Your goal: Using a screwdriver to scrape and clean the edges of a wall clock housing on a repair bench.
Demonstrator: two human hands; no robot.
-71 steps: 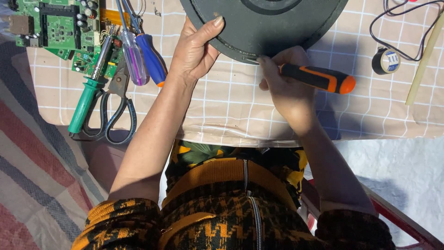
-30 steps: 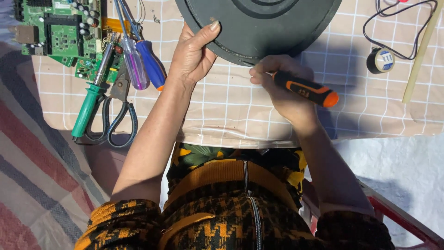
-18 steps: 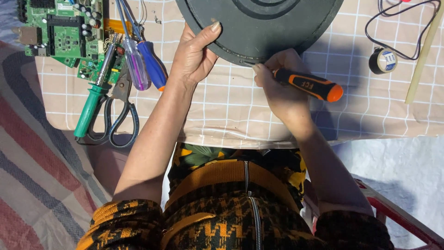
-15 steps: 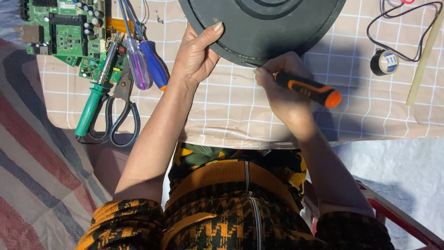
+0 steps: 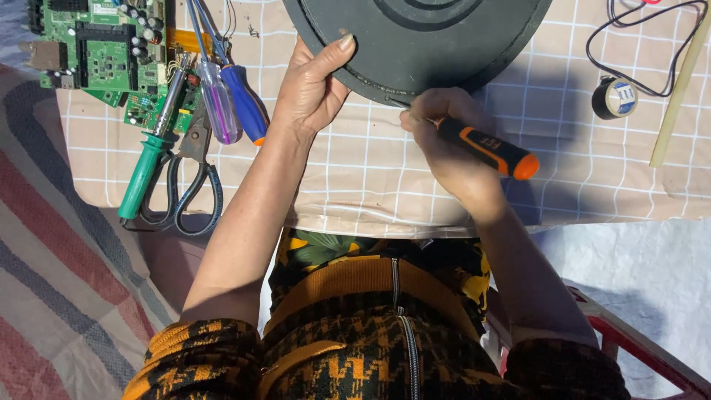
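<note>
The left hand (image 5: pixel 315 89) presses on the near edge of a large round black disc (image 5: pixel 415 37) that lies on the table (image 5: pixel 355 178), which is covered by a beige checked cloth. Its thumb lies flat on the disc's top face and the fingers curl under the rim, so this grip is closed on the disc. The disc reaches past the top edge of the view.

The right hand (image 5: pixel 448 144) is wrapped around a screwdriver with a black and orange handle (image 5: pixel 489 148); this grip is closed tight on the handle. The handle's orange end points to the right, away from the disc, and the fingertips meet the disc's rim just right of the left hand. The tip of the tool is hidden by the fingers.

To the left on the table lie a green circuit board (image 5: pixel 96 52), a green-handled screwdriver (image 5: pixel 144 167), black-handled scissors (image 5: pixel 192 170), a clear purple screwdriver (image 5: pixel 218 107) and a blue one (image 5: pixel 244 104), close together and partly overlapping. To the right, well apart from the hands, sit a roll of black tape (image 5: pixel 615 96), a black wire (image 5: pixel 652 44) and a pale stick (image 5: pixel 678 89).
</note>
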